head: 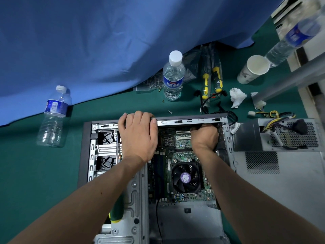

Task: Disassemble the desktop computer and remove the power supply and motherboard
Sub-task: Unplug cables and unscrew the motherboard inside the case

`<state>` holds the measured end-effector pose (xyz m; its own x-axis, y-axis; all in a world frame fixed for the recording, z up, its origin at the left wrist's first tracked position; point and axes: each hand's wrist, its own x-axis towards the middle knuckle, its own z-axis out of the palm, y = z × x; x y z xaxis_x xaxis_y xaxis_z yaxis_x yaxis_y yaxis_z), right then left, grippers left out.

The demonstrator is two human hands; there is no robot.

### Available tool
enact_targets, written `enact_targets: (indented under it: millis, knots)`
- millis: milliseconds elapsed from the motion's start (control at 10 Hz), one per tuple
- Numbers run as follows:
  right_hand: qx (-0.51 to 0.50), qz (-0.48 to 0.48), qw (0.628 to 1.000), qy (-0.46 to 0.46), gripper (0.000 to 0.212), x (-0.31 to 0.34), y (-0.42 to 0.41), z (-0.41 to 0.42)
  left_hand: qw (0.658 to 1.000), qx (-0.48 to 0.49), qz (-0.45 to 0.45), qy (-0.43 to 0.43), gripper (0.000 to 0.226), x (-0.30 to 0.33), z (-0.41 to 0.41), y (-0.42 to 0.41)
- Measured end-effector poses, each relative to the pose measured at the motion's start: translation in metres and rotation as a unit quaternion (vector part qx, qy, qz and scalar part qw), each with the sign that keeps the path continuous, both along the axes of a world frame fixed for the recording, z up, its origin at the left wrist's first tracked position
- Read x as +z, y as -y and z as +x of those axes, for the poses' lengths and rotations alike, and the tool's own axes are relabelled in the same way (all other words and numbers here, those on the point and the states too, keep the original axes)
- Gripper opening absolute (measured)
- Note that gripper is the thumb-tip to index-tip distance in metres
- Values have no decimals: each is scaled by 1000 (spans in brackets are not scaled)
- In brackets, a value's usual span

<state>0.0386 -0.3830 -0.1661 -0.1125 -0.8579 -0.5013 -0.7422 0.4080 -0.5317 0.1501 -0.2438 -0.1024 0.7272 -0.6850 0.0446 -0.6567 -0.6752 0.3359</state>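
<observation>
Motherboard [177,152] in case [84,155]: left hand [139,136] grips rim, right hand [204,138] fisted inside; bottles [173,76] beyond.

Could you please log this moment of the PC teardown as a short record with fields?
case: open computer case lying on the green mat
motherboard: motherboard in the case, with its fan
power supply: power supply out of the case, on the panel to its right, cables attached
left hand: left hand grips the case's far rim
right hand: right hand curled round something dark inside the far right corner; what it holds cannot be told
nearby: water bottle, paper cup, crumpled tissue
</observation>
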Motion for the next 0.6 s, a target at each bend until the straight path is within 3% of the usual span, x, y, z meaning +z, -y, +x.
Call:
enact_targets:
  millis: [200, 400, 600]
  knots:
    - [-2, 8, 1000, 9, 14, 1, 1, -1, 1000, 0, 4, 1, 35, 0, 0, 1]
    - [55, -25, 997, -52, 20, 4, -7, -1, 1000, 1, 6, 3, 35, 0, 0, 1]
    - [34, -30, 997, -64, 19, 7, -7, 2, 1000, 2, 5, 3, 35, 1, 0, 1]
